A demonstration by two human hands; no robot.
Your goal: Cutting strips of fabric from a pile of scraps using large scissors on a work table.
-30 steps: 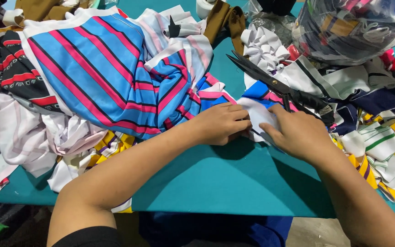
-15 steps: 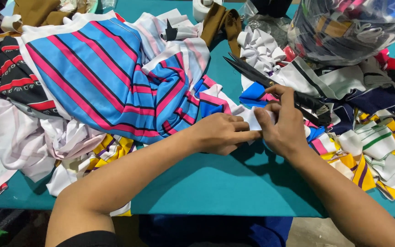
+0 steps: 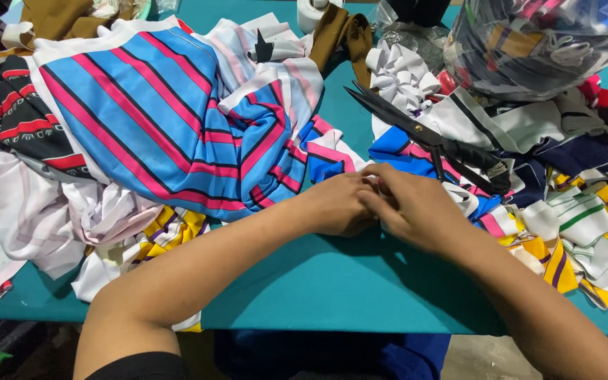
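My left hand (image 3: 338, 205) and my right hand (image 3: 416, 211) meet fingertip to fingertip on the teal table (image 3: 304, 288), just in front of the cloth piles. Their fingers are closed together over a small white fabric piece, which the hands almost fully hide. Black scissors (image 3: 432, 138) lie shut on scraps just beyond my right hand. A large blue fabric with pink stripes (image 3: 163, 119) is heaped to the left of my left hand.
Mixed striped scraps (image 3: 585, 232) crowd the right side. A clear plastic bag of cloth (image 3: 543, 42) stands at the back right. White and dark fabrics (image 3: 29, 204) pile up at the left, with brown cloth (image 3: 339, 32) and a white roll (image 3: 311, 10) behind.
My hands have drawn together, from flat and apart on the white piece to fingertips touching over it. The white piece, plainly seen before, is now covered.
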